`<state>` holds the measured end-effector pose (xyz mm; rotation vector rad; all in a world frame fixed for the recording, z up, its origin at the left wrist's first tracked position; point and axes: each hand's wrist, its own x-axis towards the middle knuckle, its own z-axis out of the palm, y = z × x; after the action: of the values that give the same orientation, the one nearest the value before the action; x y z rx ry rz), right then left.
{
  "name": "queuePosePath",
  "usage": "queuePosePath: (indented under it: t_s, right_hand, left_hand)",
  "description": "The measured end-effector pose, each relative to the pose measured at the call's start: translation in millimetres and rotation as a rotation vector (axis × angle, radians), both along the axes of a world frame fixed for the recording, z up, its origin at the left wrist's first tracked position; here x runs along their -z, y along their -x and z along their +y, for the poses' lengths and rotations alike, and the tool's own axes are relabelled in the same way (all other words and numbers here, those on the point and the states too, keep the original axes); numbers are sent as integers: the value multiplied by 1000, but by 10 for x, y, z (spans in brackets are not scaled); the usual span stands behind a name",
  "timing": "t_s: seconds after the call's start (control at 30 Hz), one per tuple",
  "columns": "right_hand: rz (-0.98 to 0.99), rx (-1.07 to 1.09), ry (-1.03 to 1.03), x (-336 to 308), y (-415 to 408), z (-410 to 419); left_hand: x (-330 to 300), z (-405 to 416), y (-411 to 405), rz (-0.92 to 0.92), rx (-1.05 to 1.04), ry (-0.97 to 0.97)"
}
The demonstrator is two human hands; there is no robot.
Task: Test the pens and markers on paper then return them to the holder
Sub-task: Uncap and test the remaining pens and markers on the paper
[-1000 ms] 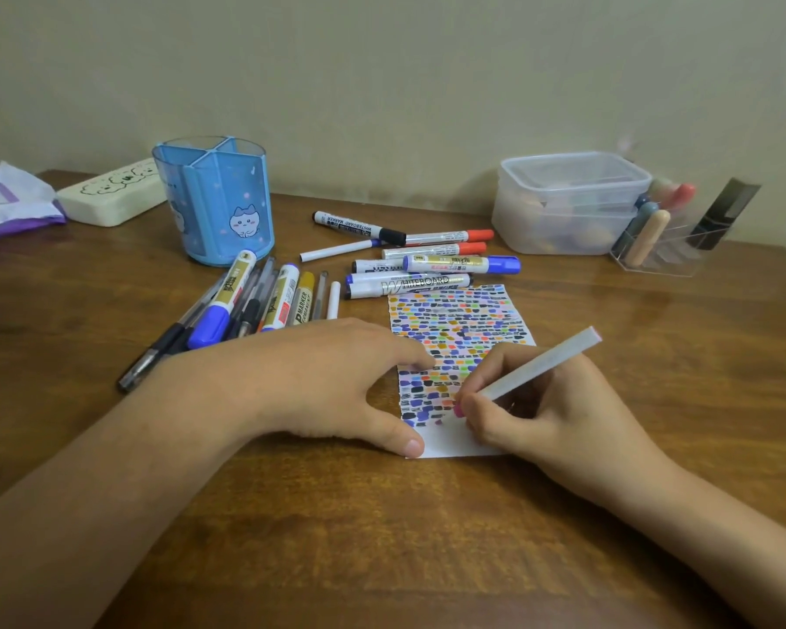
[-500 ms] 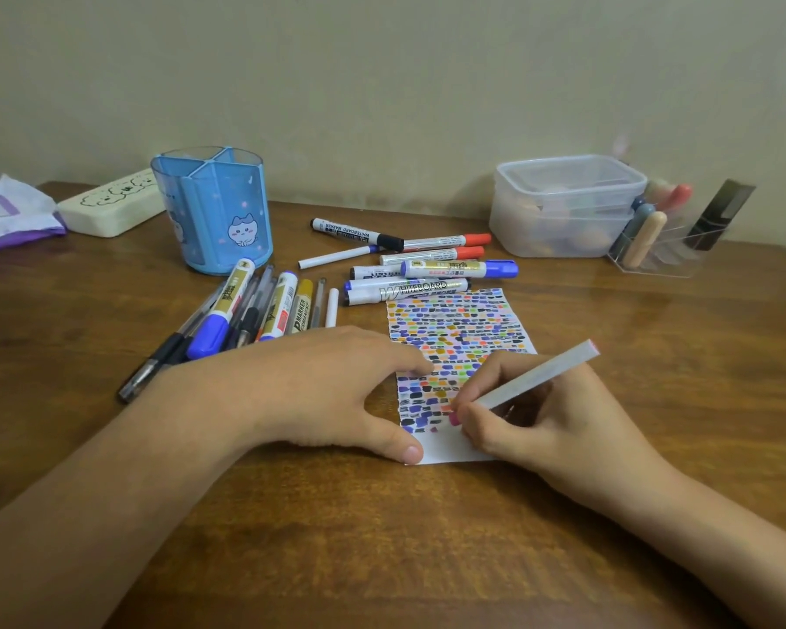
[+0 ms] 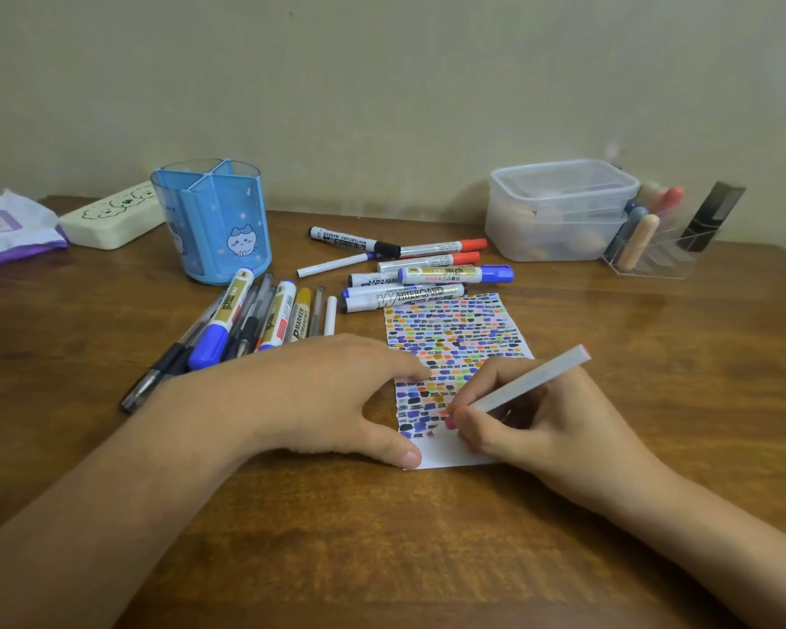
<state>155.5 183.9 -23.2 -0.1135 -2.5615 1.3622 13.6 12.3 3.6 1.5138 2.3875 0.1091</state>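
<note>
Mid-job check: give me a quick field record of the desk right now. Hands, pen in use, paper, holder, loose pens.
left hand: flat on the table, fingertips and thumb pressing the paper's left edge
right hand: grips the white pen, pink tip on the paper
white pen: tilted, tail up to the right
paper: nearly filled with coloured dabs, bare strip at the near edge
holder: blue, upright, no pens showing above its rim
loose pens: one pile left of the paper
whiteboard markers: second group beyond the paper

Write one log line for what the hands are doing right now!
right hand: holds white marker, pink tip on paper | left hand: presses paper flat | blue holder: no pens in it
</note>
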Motion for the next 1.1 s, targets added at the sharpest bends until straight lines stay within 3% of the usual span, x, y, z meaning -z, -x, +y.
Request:
queuePosePath:
  t_s: [0.07, 0.27, 0.8, 1.1]
  right_hand:
    - [-1, 13, 1, 13, 8, 8]
    - [95, 47, 267, -33, 6, 108]
    - [131, 122, 391, -147, -17, 234]
    - [96, 186, 463, -168, -11, 246]
  left_hand:
    - [-5, 1, -4, -5, -2, 2]
    - [-15, -1, -9, -4, 3, 13]
    - [-142, -52, -66, -115, -81, -47]
    - [-47, -17, -17, -138, -125, -245]
